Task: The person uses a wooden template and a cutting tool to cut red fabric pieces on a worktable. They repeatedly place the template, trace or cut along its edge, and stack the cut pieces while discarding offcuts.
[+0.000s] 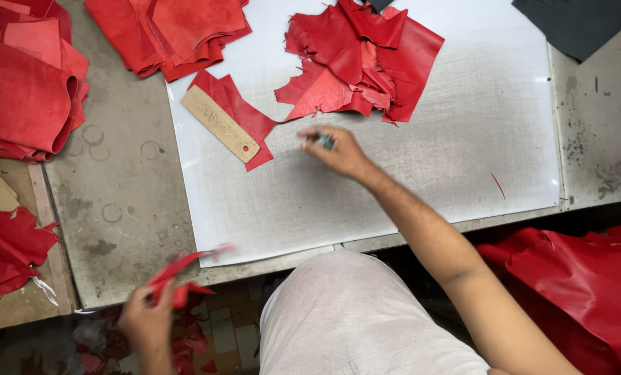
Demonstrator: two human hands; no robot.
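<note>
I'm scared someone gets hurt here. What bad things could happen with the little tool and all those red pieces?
The right hand grips a small teal tool on the white cutting mat; if it is a blade, it could nick fingers. The left hand holds red scraps off the table edge, blurred, so some might drop onto the floor. The tan template lies loosely on a red strip and might shift.

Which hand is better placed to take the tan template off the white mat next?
Right, probably. The right hand hovers over the white cutting mat close to the tan template, though its grip holds a small teal tool. The left hand is below the table edge, gripping red scraps.
</note>
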